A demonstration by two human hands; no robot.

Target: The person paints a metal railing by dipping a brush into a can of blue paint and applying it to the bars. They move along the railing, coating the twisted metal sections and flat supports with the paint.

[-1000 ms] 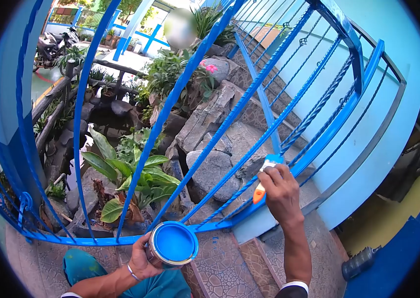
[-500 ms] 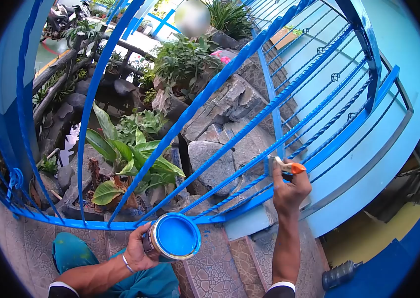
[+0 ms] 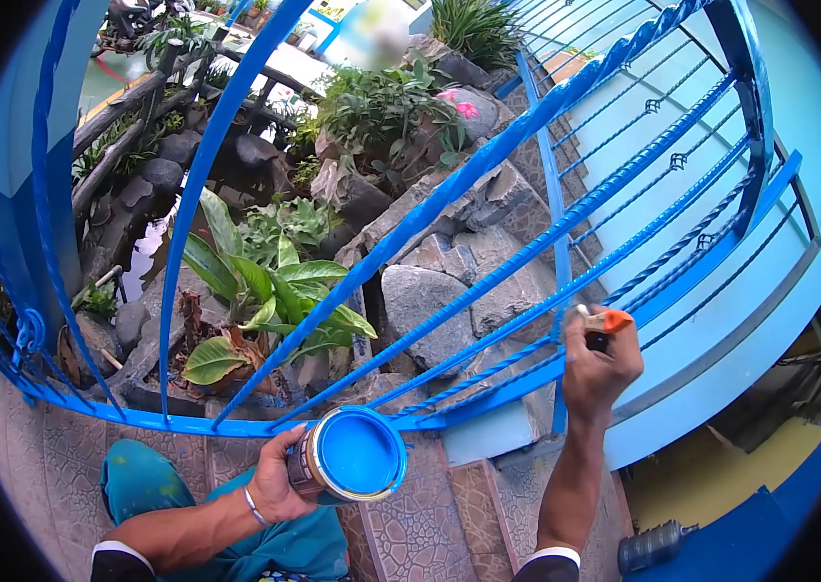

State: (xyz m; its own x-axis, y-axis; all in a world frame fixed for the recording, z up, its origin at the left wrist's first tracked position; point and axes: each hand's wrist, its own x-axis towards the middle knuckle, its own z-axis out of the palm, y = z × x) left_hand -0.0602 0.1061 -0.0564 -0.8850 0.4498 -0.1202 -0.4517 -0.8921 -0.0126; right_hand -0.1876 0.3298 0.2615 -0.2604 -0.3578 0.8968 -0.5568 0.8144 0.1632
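Observation:
My left hand (image 3: 279,477) is wrapped round a paint can (image 3: 357,454) with bright blue paint inside, held above the tiled steps. My right hand (image 3: 601,367) grips a paintbrush (image 3: 612,321) by its orange-tipped handle. The brush head is mostly hidden by my fingers and lies against or close beside the twisted bars of the blue metal railing (image 3: 488,283); whether it touches cannot be made out. Wet-looking blue covers the twisted bars near the brush.
Behind the railing are rocks (image 3: 425,306), leafy plants (image 3: 279,291) and a log fence (image 3: 124,112). A pale blue wall (image 3: 682,393) curves on the right. Tiled steps (image 3: 420,529) lie below me, and a large plastic bottle (image 3: 655,545) lies at lower right.
My right hand with the paintbrush has shifted right and slightly down along the railing. The can in my left hand sits a little higher and further right. The whole view has shifted slightly.

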